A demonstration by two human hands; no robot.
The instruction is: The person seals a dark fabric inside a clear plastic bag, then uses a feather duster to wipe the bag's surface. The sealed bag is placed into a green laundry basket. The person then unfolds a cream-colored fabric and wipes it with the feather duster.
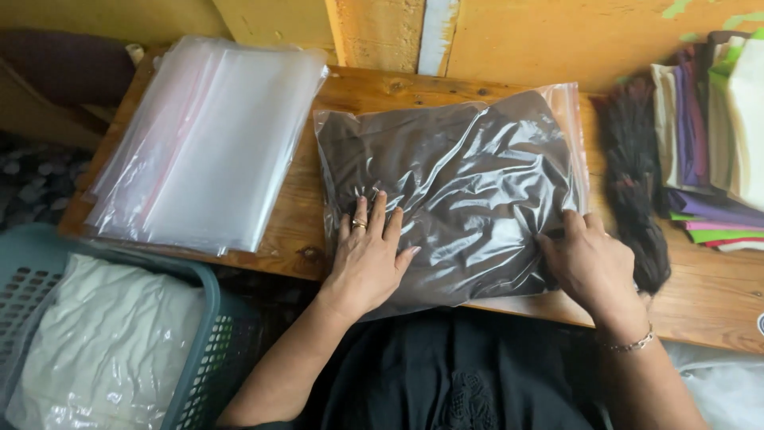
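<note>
Setting: wooden table [310, 239] against a worn yellow wall, seen from above by the person seated at it.
Main item: clear plastic bag [454, 191] with a dark brown folded cloth inside, lying flat near the middle of the table, its zip edge at the right end.
Left hand: left hand [368, 259] lies flat, fingers spread, palm down on the lower left part of the bag; it presses rather than grips, a ring on one finger.
Right hand: right hand [590, 263] sits at the bag's lower right corner, fingers curled at the edge; whether they pinch the plastic or only push on it, I cannot tell.
Done so far: the cloth is fully inside the bag, by the look of it; the plastic is wrinkled and puffed.
Left to do: judging from this, flattening and closing the open end; the seal's state cannot be made out.
Around: stack of empty clear bags [211, 143] at the left; folded coloured cloths [716, 135] and a dark tasselled bundle [633, 175] at the right; a teal basket [199, 350] holding a bagged pale cloth at lower left.
In the way: the tasselled bundle lies just beside the right hand and the bag's end.
</note>
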